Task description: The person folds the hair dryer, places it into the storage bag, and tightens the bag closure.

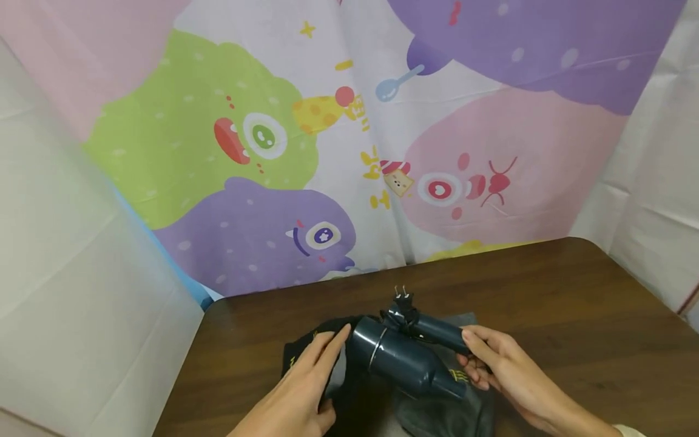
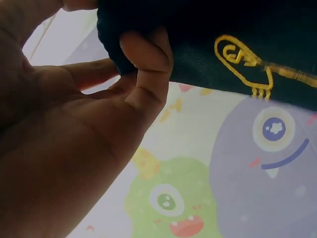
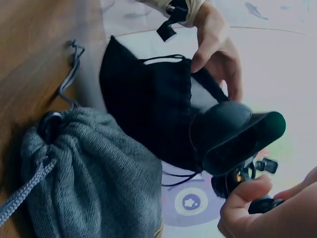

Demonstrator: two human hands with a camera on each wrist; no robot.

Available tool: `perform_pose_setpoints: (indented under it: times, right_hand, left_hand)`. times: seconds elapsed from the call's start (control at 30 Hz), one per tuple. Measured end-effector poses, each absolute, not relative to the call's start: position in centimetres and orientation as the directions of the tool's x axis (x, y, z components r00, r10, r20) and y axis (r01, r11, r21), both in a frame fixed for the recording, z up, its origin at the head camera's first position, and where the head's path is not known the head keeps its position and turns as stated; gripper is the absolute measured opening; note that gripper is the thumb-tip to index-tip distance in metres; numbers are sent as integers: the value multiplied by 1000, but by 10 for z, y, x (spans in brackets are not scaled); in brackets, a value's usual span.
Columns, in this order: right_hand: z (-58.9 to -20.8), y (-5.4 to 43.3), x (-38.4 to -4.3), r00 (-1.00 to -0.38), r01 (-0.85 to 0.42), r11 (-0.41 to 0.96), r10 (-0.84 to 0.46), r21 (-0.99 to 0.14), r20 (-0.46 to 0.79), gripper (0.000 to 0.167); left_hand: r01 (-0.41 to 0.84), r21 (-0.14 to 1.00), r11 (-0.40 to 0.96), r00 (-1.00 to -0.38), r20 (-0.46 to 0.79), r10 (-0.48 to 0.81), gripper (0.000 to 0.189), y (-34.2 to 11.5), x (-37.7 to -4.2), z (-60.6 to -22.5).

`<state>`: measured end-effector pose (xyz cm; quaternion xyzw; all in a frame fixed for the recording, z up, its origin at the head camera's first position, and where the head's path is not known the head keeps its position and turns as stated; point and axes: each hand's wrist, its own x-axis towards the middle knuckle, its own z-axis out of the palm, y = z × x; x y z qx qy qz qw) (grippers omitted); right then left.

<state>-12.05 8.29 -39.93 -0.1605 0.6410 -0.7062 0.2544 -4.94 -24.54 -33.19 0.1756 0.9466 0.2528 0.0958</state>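
My right hand (image 1: pixel 508 364) grips the handle of a dark blue hair dryer (image 1: pixel 404 364), with its cord bunched around the handle and the two-pin plug (image 1: pixel 403 297) sticking up. On the left, my left hand (image 1: pixel 300 388) holds the mouth of a black drawstring bag (image 3: pixel 143 94). In the left wrist view, fingers curl over the edge of this bag, beside its yellow embroidery (image 2: pixel 242 59). The dryer's wide round end is at the bag's mouth, while its nozzle (image 3: pixel 247 144) points away; how far it reaches inside is hidden.
A grey drawstring pouch (image 3: pixel 104 168) lies on the brown wooden table (image 1: pixel 573 315), below and beside the dryer. Behind the table hangs a cartoon-printed cloth (image 1: pixel 371 230), with pale cloth walls (image 1: pixel 82 261) at both sides.
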Motion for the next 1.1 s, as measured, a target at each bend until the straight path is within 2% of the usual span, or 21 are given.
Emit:
perform_pose_setpoints:
  times: [0.07,0.17,0.3,0.4,0.57,0.77,0.87,1.0,1.1]
  right_hand:
    - [-397,83,-120,-795,169,-57,-597,-984,-102,51]
    - [-395,83,-119,-724,235,-95,-681,-967,-109,47]
    - [-393,85,-121,-610,339,-154,-787,-928,-92,41]
    - [-393,86,-121,-572,382,-176,-816,-907,-83,41]
    - [-396,85,-121,-606,401,-169,-786,-900,-122,42]
    - [-397,84,-117,-687,393,-144,-703,-908,-186,49]
    - [-398,82,-115,-713,377,-153,-678,-914,-180,50]
    - [-401,79,-112,-741,345,-168,-652,-923,-158,48]
    - [-404,76,-109,-770,306,-162,-622,-938,-143,49]
  left_hand:
    - [291,513,808,-921,-79,382,108,-245,-50,-333]
    - [336,534,776,-907,-39,419,109,-245,-51,-335]
    - [421,573,703,-860,8,509,110,-248,-50,-336]
    - [465,600,651,-830,38,557,109,-249,-50,-336]
    - [432,657,617,-830,22,558,111,-248,-49,-335]
    - [363,672,645,-885,31,465,115,-244,-46,-332]
    - [402,635,660,-895,123,428,103,-243,-45,-333]
    - [525,531,665,-851,344,398,83,-242,-46,-338]
    - [567,458,685,-816,427,390,75,-242,-46,-341]
